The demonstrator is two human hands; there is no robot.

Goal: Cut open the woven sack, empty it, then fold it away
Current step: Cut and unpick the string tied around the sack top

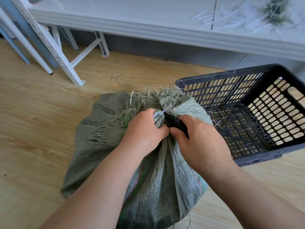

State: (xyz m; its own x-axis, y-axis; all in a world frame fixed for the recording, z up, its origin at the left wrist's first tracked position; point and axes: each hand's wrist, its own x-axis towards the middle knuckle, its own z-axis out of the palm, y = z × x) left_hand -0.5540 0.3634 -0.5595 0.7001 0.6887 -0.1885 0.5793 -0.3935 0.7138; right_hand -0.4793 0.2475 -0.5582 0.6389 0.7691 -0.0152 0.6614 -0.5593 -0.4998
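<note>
A grey-green woven sack [161,184] stands full on the wooden floor, its top gathered and tied with a white cord. Frayed strands stick out of its mouth [158,96]. My left hand [145,128] grips the tied neck of the sack, a bunched knob showing between thumb and fingers. My right hand [196,138] is closed around a black-handled cutting tool [175,122], whose tip touches the cord at the neck. The blade itself is hidden.
A black perforated plastic crate [257,156] sits on the floor right of the sack, a few loose fibres inside. A white workbench [148,25] runs along the back with plastic pieces and green fibres [277,12]. White metal frame legs [54,52] stand at left.
</note>
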